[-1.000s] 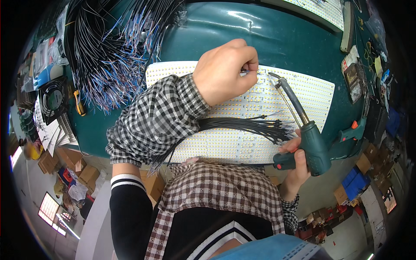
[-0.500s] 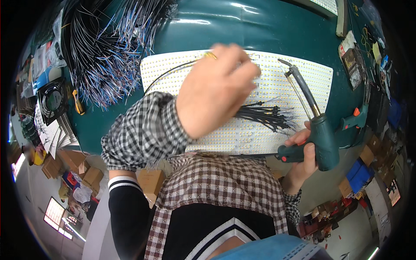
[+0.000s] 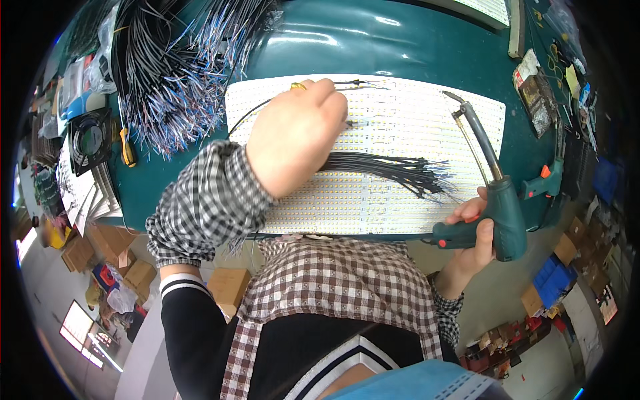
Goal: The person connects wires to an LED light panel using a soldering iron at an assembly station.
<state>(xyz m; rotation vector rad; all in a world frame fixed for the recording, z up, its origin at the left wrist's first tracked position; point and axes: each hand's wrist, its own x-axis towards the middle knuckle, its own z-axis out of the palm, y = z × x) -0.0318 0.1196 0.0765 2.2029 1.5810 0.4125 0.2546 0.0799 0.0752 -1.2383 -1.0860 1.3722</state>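
My left hand (image 3: 297,137) is closed over the left half of a white LED board (image 3: 393,213). A black cable (image 3: 250,117) runs under its fingers, and the cable's split thin-wire end lies near the board's top edge. A second short wire end (image 3: 353,125) pokes out beside the fingertips, which are partly hidden. My right hand (image 3: 472,233) grips a green soldering gun (image 3: 507,217) by its handle. The gun's dark tip points up and left over the board's right side. Between the hands lies a bundle of black cables (image 3: 380,167) with stripped ends.
A large heap of black cables (image 3: 173,80) with coloured wire ends fills the back left. Beside it lie a yellow screwdriver (image 3: 127,148) and a black fan (image 3: 90,141). At the right rest another green tool (image 3: 543,183) and a plastic-wrapped packet (image 3: 537,93).
My left hand has moved left across the board, uncovering the cable's wire end and more of the bundle. The soldering gun stays nearly where it was in my right hand.
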